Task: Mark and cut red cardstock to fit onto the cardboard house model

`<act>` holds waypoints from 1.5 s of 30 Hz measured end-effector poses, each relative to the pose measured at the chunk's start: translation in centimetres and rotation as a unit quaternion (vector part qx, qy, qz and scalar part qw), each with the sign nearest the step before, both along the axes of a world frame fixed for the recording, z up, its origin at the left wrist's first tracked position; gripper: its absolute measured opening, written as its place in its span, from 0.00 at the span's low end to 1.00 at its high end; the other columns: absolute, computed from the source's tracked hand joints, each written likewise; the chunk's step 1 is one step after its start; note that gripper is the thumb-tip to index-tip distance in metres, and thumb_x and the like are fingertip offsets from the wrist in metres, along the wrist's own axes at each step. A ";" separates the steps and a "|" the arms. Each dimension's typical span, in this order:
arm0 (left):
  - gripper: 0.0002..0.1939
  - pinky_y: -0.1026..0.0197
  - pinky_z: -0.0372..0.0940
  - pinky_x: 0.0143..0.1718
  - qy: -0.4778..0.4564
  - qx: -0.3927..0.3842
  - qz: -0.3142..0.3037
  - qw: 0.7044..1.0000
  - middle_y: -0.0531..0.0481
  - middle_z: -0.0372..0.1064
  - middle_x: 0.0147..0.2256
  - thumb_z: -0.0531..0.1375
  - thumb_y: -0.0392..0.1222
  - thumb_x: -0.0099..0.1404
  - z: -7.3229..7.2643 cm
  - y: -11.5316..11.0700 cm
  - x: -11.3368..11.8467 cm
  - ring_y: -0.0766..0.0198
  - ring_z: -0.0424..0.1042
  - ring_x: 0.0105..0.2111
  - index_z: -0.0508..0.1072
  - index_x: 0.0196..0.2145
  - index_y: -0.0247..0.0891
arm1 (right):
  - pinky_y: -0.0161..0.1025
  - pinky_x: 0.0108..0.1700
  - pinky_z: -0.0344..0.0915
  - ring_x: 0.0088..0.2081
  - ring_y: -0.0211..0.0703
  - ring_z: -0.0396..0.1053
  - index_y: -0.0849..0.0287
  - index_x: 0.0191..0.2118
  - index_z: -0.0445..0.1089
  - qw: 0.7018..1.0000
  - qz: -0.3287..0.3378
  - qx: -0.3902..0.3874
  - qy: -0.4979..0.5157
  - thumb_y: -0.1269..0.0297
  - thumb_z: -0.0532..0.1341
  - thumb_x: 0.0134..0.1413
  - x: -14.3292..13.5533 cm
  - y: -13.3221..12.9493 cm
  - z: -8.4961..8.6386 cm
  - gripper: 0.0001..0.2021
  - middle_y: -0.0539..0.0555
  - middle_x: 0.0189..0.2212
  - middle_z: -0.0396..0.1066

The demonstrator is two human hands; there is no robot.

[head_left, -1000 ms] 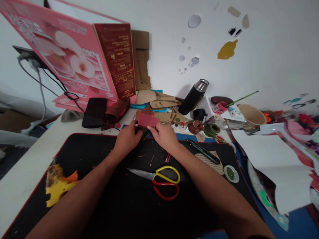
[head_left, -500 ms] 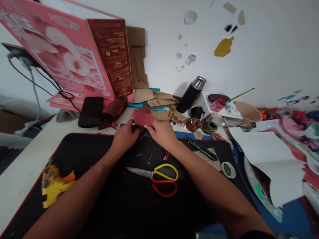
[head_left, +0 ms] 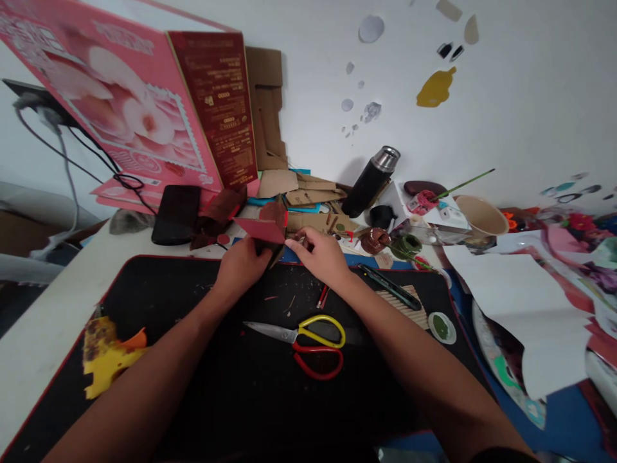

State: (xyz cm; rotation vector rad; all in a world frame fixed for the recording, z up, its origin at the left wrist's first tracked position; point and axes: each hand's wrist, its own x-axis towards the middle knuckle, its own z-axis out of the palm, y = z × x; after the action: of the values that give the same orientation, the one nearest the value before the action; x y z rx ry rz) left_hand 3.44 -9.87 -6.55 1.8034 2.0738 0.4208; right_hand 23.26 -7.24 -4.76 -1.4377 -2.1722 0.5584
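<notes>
Near the far edge of the black mat (head_left: 202, 386), my left hand (head_left: 241, 265) is closed on a small folded piece with a pinkish-red flap (head_left: 260, 229) and dark sides. My right hand (head_left: 321, 257) is at the right edge of this piece, fingers curled with the thumb tip by its corner; whether anything sits between those fingers is too small to tell. Scissors (head_left: 295, 335) with one yellow and one red handle lie on the mat below both hands. A dark cutter (head_left: 389, 287) rests on corrugated card (head_left: 418, 297) to the right.
Behind the hands are cardboard scraps (head_left: 313, 196), a black flask (head_left: 369, 186) and brown tape (head_left: 375, 240). A phone (head_left: 176, 215) and pink box (head_left: 139, 116) stand left. A yellow glue gun (head_left: 103, 360) lies near my left forearm; white paper (head_left: 520, 308) is right.
The red flap has tilted and shifted left, showing more of the piece behind it. My right hand has moved slightly right, its fingers off the flap's face and more curled.
</notes>
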 end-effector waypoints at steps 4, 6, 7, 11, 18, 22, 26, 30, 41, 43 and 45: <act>0.17 0.51 0.71 0.41 0.009 0.004 0.004 1.000 0.33 0.83 0.44 0.56 0.46 0.72 0.2 -0.1 0.2 0.39 0.82 0.46 0.80 0.49 0.34 | 0.36 0.36 0.60 0.29 0.41 0.72 0.56 0.47 0.79 0.999 0.003 0.003 0.051 0.51 0.67 0.70 0.5 -0.3 0.3 0.13 0.46 0.25 0.74; 0.17 0.51 0.71 0.41 0.018 0.002 0.002 1.000 0.33 0.83 0.44 0.56 0.46 0.72 0.3 -0.1 0.3 0.40 0.82 0.46 0.79 0.49 0.34 | 0.36 0.36 0.60 0.29 0.41 0.72 0.56 0.50 0.78 0.998 0.012 0.009 0.055 0.51 0.68 0.69 0.3 -0.5 0.6 0.14 0.45 0.26 0.74; 0.17 0.52 0.71 0.41 0.022 0.001 -0.001 1.000 0.34 0.83 0.45 0.55 0.46 0.73 0.3 -0.2 0.4 0.40 0.82 0.46 0.79 0.49 0.34 | 0.36 0.36 0.60 0.29 0.41 0.72 0.56 0.51 0.78 0.998 0.016 0.013 0.056 0.51 0.68 0.69 0.1 -0.6 0.7 0.14 0.45 0.26 0.74; 0.18 0.51 0.70 0.41 0.033 0.005 -0.013 0.999 0.32 0.82 0.44 0.55 0.48 0.74 0.2 -0.3 0.5 0.40 0.82 0.45 0.78 0.48 0.33 | 0.36 0.35 0.60 0.29 0.41 0.71 0.56 0.50 0.78 0.997 0.033 0.034 0.060 0.52 0.67 0.70 -0.9 -0.7 0.8 0.14 0.46 0.26 0.74; 0.17 0.52 0.71 0.42 0.042 0.015 -0.012 0.999 0.34 0.82 0.44 0.55 0.44 0.73 0.4 -0.5 0.7 0.44 0.82 0.44 0.75 0.52 0.33 | 0.37 0.34 0.57 0.27 0.42 0.67 0.56 0.41 0.77 0.997 0.003 0.047 0.065 0.53 0.62 0.73 -0.8 0.5 -0.2 0.13 0.48 0.25 0.73; 0.18 0.52 0.70 0.43 0.030 0.007 -0.017 0.999 0.35 0.82 0.43 0.55 0.45 0.72 0.5 -0.4 0.7 0.45 0.81 0.44 0.75 0.53 0.34 | 0.36 0.32 0.56 0.26 0.41 0.64 0.57 0.38 0.76 0.994 -0.010 0.032 0.107 0.52 0.61 0.72 -0.1 1.1 -0.8 0.15 0.47 0.24 0.69; 0.17 0.51 0.70 0.43 0.035 0.010 -0.016 0.999 0.35 0.82 0.43 0.55 0.45 0.72 0.4 -0.4 0.7 0.44 0.81 0.43 0.76 0.52 0.34 | 0.37 0.32 0.56 0.26 0.41 0.63 0.57 0.36 0.75 0.993 -0.008 0.029 0.111 0.49 0.61 0.72 0.0 1.2 -0.8 0.17 0.46 0.23 0.68; 0.18 0.51 0.70 0.43 0.048 0.009 -0.018 0.999 0.34 0.81 0.44 0.54 0.45 0.73 0.4 -0.5 0.8 0.44 0.81 0.44 0.76 0.51 0.33 | 0.37 0.32 0.55 0.26 0.41 0.63 0.57 0.37 0.76 0.992 -0.006 0.026 0.120 0.50 0.61 0.72 -0.2 1.1 -0.7 0.17 0.46 0.23 0.68; 0.17 0.53 0.70 0.42 0.045 0.001 -0.018 0.999 0.35 0.82 0.44 0.55 0.45 0.73 0.5 -0.4 0.7 0.45 0.81 0.44 0.75 0.52 0.34 | 0.36 0.33 0.56 0.26 0.41 0.64 0.56 0.38 0.77 0.996 -0.007 0.042 0.074 0.52 0.60 0.74 -0.1 0.8 -0.3 0.15 0.47 0.24 0.70; 0.17 0.52 0.70 0.42 0.045 -0.003 -0.020 0.999 0.35 0.82 0.44 0.55 0.45 0.73 0.6 -0.5 0.7 0.45 0.81 0.44 0.75 0.52 0.34 | 0.37 0.33 0.56 0.26 0.42 0.64 0.56 0.38 0.77 0.997 -0.002 0.055 0.052 0.53 0.60 0.74 -0.2 0.7 -0.1 0.15 0.48 0.24 0.71; 0.17 0.52 0.70 0.42 0.046 -0.004 -0.020 0.999 0.34 0.81 0.44 0.55 0.45 0.73 0.6 -0.5 0.7 0.44 0.81 0.45 0.75 0.52 0.34 | 0.37 0.34 0.56 0.26 0.42 0.65 0.56 0.37 0.77 0.997 0.002 0.069 0.031 0.53 0.61 0.74 -0.2 0.7 0.0 0.15 0.49 0.24 0.72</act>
State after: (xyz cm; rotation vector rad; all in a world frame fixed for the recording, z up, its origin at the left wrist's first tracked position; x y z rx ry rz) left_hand 4.16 -10.35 -5.93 1.8897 2.0926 0.3226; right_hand 23.08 -6.58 -4.75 -1.3267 -2.1221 0.4400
